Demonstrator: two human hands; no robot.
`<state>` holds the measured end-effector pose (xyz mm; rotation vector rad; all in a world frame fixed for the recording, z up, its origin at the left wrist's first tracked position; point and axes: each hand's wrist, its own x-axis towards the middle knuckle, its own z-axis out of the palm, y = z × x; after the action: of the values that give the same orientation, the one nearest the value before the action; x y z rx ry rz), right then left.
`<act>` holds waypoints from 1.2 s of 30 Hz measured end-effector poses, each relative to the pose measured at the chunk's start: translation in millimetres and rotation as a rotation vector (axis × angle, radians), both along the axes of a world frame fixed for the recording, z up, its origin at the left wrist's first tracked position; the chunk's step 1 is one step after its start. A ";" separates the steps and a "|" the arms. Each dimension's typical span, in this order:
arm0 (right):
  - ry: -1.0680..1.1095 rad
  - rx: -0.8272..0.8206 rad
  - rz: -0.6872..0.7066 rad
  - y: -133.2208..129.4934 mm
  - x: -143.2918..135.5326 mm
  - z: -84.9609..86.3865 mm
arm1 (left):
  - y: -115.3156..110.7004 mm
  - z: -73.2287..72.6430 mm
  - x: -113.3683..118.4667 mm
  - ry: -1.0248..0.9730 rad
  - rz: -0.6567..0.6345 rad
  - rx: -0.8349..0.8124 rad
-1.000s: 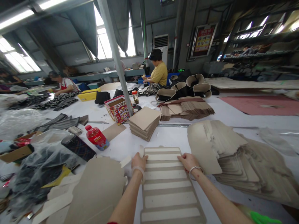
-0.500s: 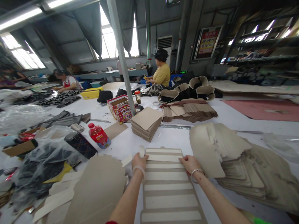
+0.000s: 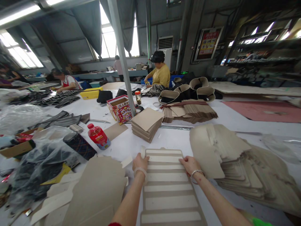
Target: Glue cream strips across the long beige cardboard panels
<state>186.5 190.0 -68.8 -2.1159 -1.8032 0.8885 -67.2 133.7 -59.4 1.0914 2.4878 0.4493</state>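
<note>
A long grey-beige panel (image 3: 167, 189) with pale crosswise strips along its length lies in front of me on the white table. Near its far end, a white strip (image 3: 164, 159) runs across it. My left hand (image 3: 140, 163) pinches this strip's left end at the panel's left edge. A short pale piece (image 3: 143, 151) sticks up by that hand's fingers. At the other edge, my right hand (image 3: 190, 165) closes thumb and fingers on the strip's right end. Left of my left hand lies another pale strip (image 3: 127, 161). My fingers partly cover both strip ends.
Stacked beige panels stand right (image 3: 254, 169) and left (image 3: 94, 188). Beyond are a stack of rectangular sheets (image 3: 147, 124), a red bottle (image 3: 98, 136), a patterned box (image 3: 120, 110) and a metal pole (image 3: 122, 53). A co-worker in yellow (image 3: 161, 75) works across the table.
Both my hands keep their places on the strip, with only a slight shift of the view. The co-worker in yellow has lowered their head and moved their arms.
</note>
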 end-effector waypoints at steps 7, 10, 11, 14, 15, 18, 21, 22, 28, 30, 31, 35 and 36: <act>0.012 -0.016 -0.004 -2.8 -1.5 9.0 | -2.8 3.4 2.8 0.006 -0.024 -0.001; 0.000 -0.011 0.005 -2.0 -0.6 7.4 | -3.2 2.1 2.8 0.003 -0.023 0.004; -0.003 -0.010 0.006 -1.6 -0.2 6.1 | -3.1 1.4 2.2 -0.001 -0.021 0.006; -0.007 -0.003 0.011 0.0 1.1 1.3 | -1.4 -0.9 -1.2 -0.018 -0.009 0.013; -0.006 -0.001 0.014 0.5 1.4 -0.4 | -0.5 -1.7 -2.7 -0.026 -0.006 0.016; -0.003 0.009 0.016 1.4 2.2 -4.7 | 2.3 -3.5 -7.1 -0.060 -0.005 0.025; 0.003 0.003 0.008 2.0 2.4 -7.1 | 3.4 -3.8 -10.2 -0.105 -0.016 0.038; 0.005 -0.003 0.009 2.1 2.4 -7.5 | 3.2 -3.2 -10.9 -0.122 -0.024 0.042; 0.009 -0.017 0.019 2.4 1.4 -5.6 | 1.6 6.4 -14.1 -0.198 -0.070 0.047; 0.024 -0.046 0.018 1.6 0.6 -3.9 | 3.3 9.6 -14.7 -0.203 -0.065 0.044; 0.037 -0.064 0.019 1.0 0.2 -3.1 | 4.9 10.7 -14.9 -0.204 -0.060 0.043; 0.077 -0.101 0.020 -0.4 -0.9 -1.3 | 13.6 11.3 -16.8 -0.229 -0.048 0.043; 0.077 -0.102 0.022 -0.3 -0.9 -1.6 | 15.8 10.4 -17.6 -0.238 -0.049 0.041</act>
<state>185.6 189.7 -70.5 -2.0938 -1.7822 1.0746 -84.7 149.5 -49.0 1.0459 2.2496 0.5819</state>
